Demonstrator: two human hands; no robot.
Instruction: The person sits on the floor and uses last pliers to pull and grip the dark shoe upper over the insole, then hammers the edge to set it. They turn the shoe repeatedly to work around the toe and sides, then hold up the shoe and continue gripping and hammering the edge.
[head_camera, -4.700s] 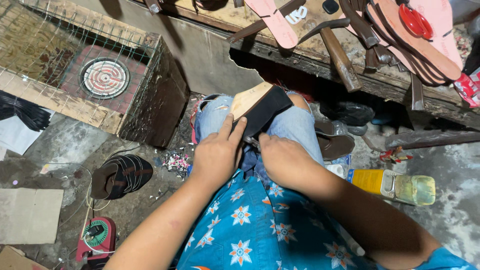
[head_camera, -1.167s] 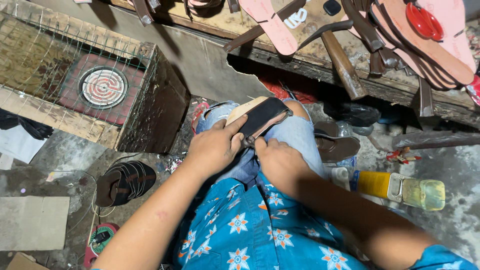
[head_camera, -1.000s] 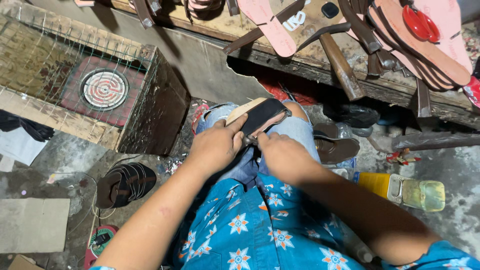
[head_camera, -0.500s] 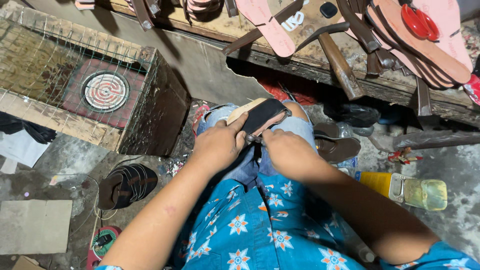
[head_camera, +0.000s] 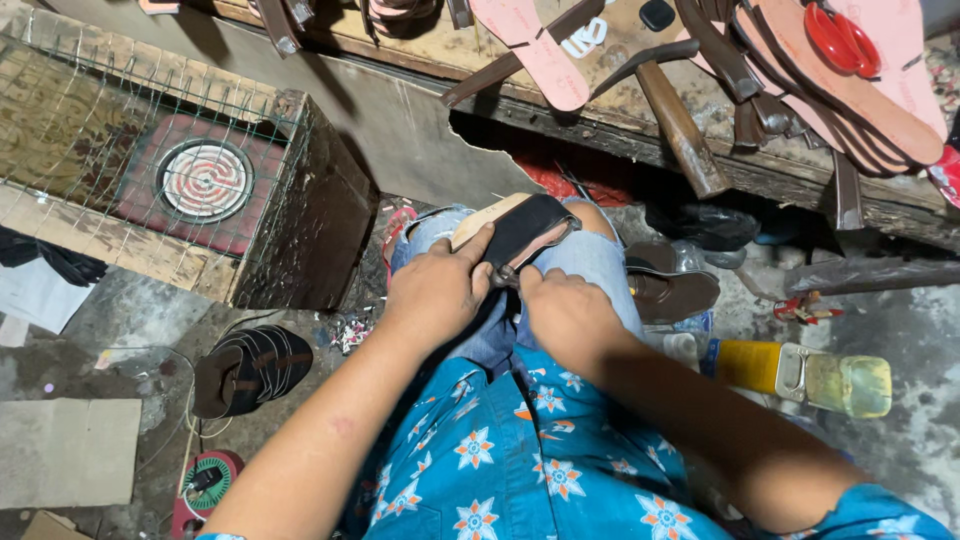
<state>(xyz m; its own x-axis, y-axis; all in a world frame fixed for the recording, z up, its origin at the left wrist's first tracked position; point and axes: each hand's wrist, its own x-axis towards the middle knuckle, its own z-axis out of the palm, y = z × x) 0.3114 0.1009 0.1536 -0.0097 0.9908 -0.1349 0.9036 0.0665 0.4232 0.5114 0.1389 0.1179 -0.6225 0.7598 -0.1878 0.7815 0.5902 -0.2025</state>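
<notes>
On my lap, across my knees, lies one sandal sole, tan underneath with a dark upper piece over it. My left hand lies flat on its near end, fingers closed, thumb stretched along the edge. My right hand pinches the dark strip at the sole's near corner, by a small metal fitting (a buckle, I think). The sole looks light and stiff enough to keep its shape, the dark leather softer; I judge the edges the safest hold. On the workbench above lie several pink soles, too overlapped to count exactly, one hammer and one pair of red scissors.
</notes>
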